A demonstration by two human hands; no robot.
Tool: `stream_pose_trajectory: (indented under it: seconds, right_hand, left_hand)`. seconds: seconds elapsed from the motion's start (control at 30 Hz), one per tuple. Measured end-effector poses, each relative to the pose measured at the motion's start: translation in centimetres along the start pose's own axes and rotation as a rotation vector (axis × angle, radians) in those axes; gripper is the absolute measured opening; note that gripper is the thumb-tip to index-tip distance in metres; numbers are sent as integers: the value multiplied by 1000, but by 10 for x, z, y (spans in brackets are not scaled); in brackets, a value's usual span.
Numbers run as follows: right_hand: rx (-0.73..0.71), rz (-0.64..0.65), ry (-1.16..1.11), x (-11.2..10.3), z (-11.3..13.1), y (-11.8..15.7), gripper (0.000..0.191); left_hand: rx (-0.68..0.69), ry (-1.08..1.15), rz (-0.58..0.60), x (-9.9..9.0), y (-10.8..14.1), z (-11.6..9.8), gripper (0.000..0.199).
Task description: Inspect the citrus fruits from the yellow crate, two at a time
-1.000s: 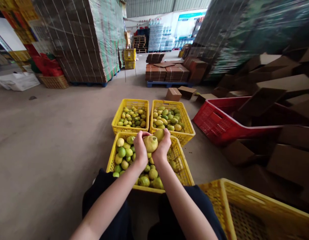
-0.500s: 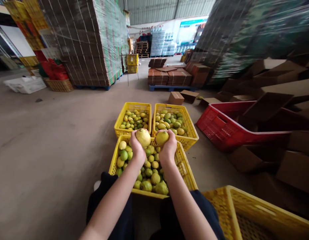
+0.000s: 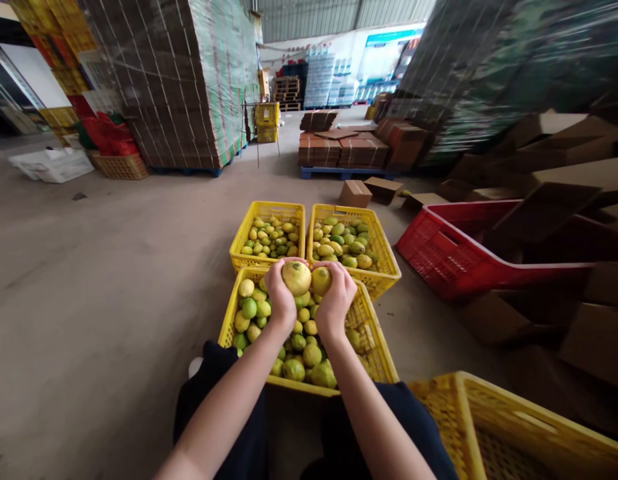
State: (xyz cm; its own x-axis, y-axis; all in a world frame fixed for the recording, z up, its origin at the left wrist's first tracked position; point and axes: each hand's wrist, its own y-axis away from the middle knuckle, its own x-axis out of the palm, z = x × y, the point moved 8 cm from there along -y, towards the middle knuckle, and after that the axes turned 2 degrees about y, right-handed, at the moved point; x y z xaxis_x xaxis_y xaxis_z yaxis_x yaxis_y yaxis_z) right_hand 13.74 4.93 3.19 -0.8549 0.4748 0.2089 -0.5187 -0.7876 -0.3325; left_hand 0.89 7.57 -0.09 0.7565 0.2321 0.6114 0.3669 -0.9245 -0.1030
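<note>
Above the near crate of fruit [image 3: 373, 328], we observe the left hand [image 3: 279, 293] with fingers curled around a larger yellow fruit [image 3: 296, 278] and the right hand [image 3: 337, 300] with fingers wrapped round a smaller yellow fruit [image 3: 321, 281], just beside it at three o'clock. From the hands, we note a second filled crate [image 3: 249, 261] at eleven o'clock, a third filled crate [image 3: 383, 281] at one and a red crate [image 3: 433, 260] toward three.

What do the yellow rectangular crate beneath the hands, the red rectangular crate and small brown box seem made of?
Yellow rectangular crate: probably plastic, satin; lattice walls. Red rectangular crate: likely plastic, smooth; glossy rim, handle slot. Small brown box: apparently cardboard, matte; flat faces, straight edges.
</note>
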Motion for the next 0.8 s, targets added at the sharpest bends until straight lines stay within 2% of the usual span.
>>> stream_pose_trajectory:
  seconds: [0.23, 0.53, 0.63, 0.73, 0.8]
  right_hand:
    - [9, 0, -10, 0, -2, 2, 24]
    - [80, 32, -3, 4, -3, 3, 25]
    - [160, 92, -17, 7, -9, -2, 22]
    - [328, 222, -69, 15, -22, -5, 18]
    - [410, 256, -93, 17, -27, -7, 24]
  left_hand:
    - [15, 3, -3, -1, 0, -2, 36]
    - [-255, 152, -41, -1, 3, 16, 38]
    - [-199, 92, -51, -2, 0, 7, 41]
    - [-84, 54, -25, -1, -6, -5, 40]
    - [-104, 84, 9, 1, -9, -4, 35]
